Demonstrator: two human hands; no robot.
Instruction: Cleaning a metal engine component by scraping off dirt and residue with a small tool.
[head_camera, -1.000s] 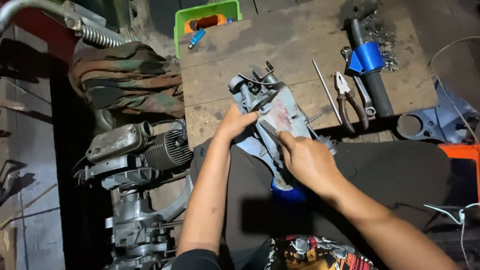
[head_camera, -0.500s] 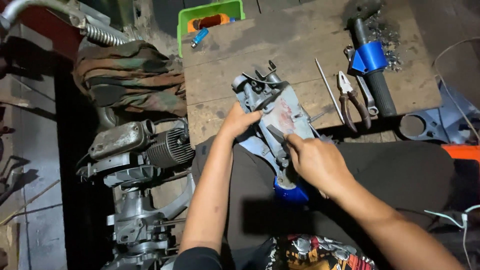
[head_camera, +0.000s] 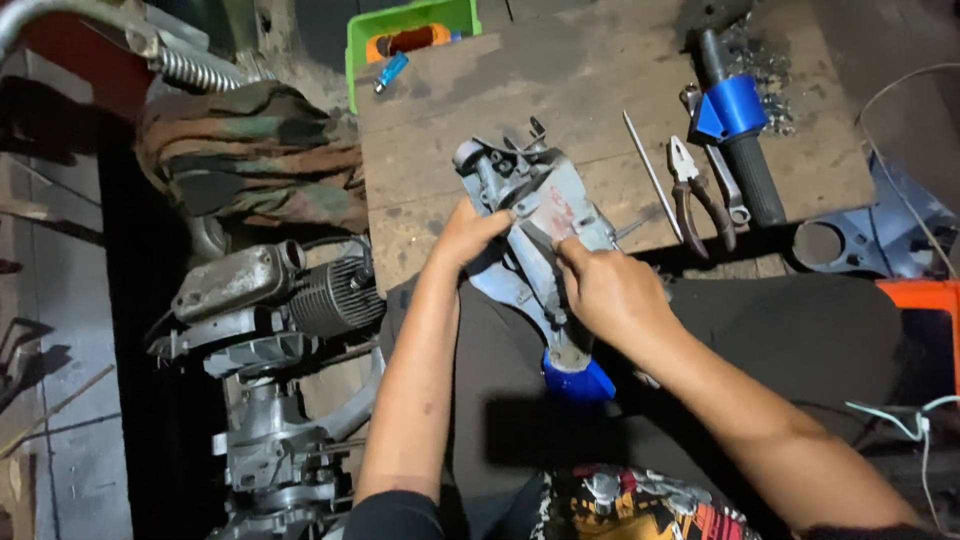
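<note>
- At the far left, a grey engine (head_camera: 275, 300) with a finned cylinder sits on the floor beside the person's knee, and a camouflage cloth (head_camera: 250, 155) is bunched above it.
- A green tray (head_camera: 415, 30) stands at the far edge of the wooden table (head_camera: 600, 80).
- The left hand (head_camera: 470, 235) grips the left edge of a grey metal housing (head_camera: 530, 200), fingers curled around it.
- The housing is tilted: its upper end is over the near edge of the table, and its lower end, with a blue part (head_camera: 578, 380), is over the person's lap.
- The right hand (head_camera: 610, 295) is closed on the housing's middle, with the fingertips pressed to its flat face. Whether it pinches anything small there cannot be told.
- To the right on the table lie a thin metal rod (head_camera: 650, 170), a pair of pliers (head_camera: 695, 195) just beside it, and a black handlebar grip with a blue collar (head_camera: 735, 125).
- At the far right, an orange stool (head_camera: 930, 300) shows at the frame's edge.
</note>
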